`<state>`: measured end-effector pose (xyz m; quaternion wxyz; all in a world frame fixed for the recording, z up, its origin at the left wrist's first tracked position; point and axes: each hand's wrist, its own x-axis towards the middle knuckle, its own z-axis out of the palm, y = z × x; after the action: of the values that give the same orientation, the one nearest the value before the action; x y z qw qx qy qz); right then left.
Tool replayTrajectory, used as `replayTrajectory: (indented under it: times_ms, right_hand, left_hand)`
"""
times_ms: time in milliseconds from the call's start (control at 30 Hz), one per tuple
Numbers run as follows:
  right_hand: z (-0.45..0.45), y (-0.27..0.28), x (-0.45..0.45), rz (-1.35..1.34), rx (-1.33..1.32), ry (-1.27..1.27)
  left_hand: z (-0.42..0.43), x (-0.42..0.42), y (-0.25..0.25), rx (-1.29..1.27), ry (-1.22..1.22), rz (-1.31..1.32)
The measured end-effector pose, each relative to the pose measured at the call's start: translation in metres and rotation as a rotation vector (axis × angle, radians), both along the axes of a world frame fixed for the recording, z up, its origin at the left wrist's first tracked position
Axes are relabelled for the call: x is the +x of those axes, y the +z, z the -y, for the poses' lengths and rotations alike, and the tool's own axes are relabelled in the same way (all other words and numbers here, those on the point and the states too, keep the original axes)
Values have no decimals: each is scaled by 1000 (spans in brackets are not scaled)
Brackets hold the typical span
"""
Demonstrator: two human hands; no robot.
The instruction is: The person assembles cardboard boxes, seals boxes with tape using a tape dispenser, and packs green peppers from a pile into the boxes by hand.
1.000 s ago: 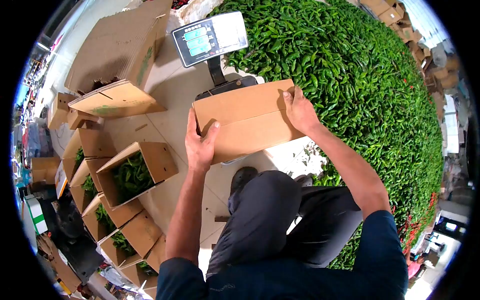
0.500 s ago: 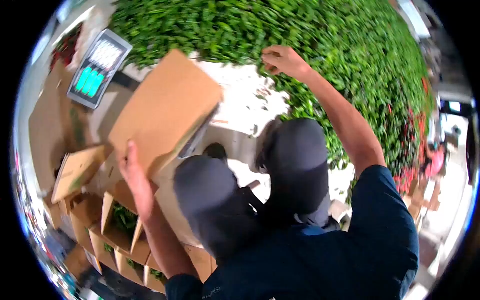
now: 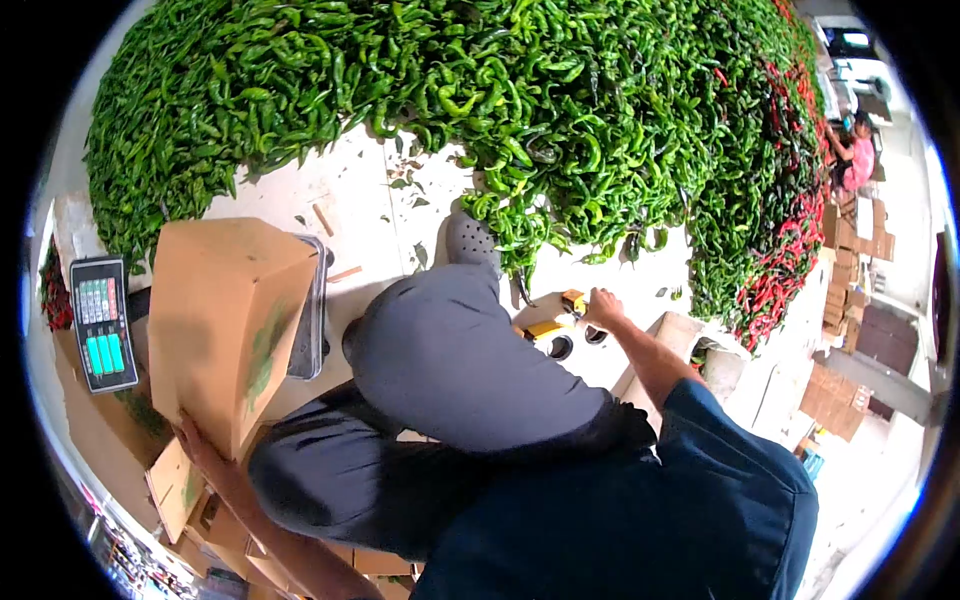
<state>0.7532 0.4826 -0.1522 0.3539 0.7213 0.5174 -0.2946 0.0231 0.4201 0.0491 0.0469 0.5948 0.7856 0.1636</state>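
Observation:
A closed brown cardboard box (image 3: 205, 320) stands at the left, against a dark-rimmed platform (image 3: 318, 310). My left hand (image 3: 200, 450) grips its lower near edge, some fingers hidden. Down at the floor by my knee, my right hand (image 3: 603, 310) is closed on a yellow tape dispenser (image 3: 546, 329), with dark round rolls beside it. Left of the box, a scale display (image 3: 102, 325) shows lit green panels. A huge heap of green chili peppers (image 3: 450, 90) spreads across the floor in front of me.
Red peppers (image 3: 790, 250) edge the heap at the right. My shoe (image 3: 472, 240) touches the peppers. Open cartons (image 3: 225, 530) stand at lower left. Farther right are stacked cardboard boxes (image 3: 835, 400) and a person in pink (image 3: 857, 160).
My right hand has moved from over the peppers down to the tape dispenser. The box has swung more upright beside the scale display, my left hand still on it. My view has turned.

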Motion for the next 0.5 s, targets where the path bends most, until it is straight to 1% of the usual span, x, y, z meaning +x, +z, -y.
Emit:
replayTrajectory:
  times_ms: [33, 100, 133, 167, 200, 267, 300, 333, 367, 400, 433, 467, 500]
  right_hand:
    - [13, -1, 3, 28, 133, -126]
    - [32, -7, 26, -10, 65, -190]
    - [40, -17, 44, -29, 35, -218]
    - [53, -40, 68, -73, -43, -201]
    - [54, -40, 68, -128, -93, -267]
    - [58, -44, 62, -189, 24, -309]
    - [55, -48, 57, -141, 83, -230]
    - [59, -64, 60, -72, 62, -115]
    - [54, -59, 59, -100, 7, -63]
    - [56, -63, 69, -94, -21, 10]
    - [45, -55, 74, -61, -107, 78]
    - [24, -39, 76, -3, -249, 148]
    - [3, -23, 82, -22, -286, 255]
  left_hand:
    - [-2, 1, 1, -7, -2, -10]
    - [-4, 3, 2, -27, -3, -23]
    - [-5, 3, 2, -30, 0, -25]
    - [-6, 6, 2, -34, 1, -27]
    - [-8, 10, 2, -34, -1, -37]
    - [-7, 19, 3, -35, 8, -64]
    - [-7, 22, 1, -30, 34, -37]
    - [-6, 27, 3, -15, 98, 64]
    - [-4, 0, -13, 43, 357, 655]
    - [-2, -25, -29, 282, 698, 1180]
    - [8, -29, -35, 181, 469, 864]
    - [13, -29, -36, 157, 367, 761]
    - [18, -29, -37, 144, 270, 656]
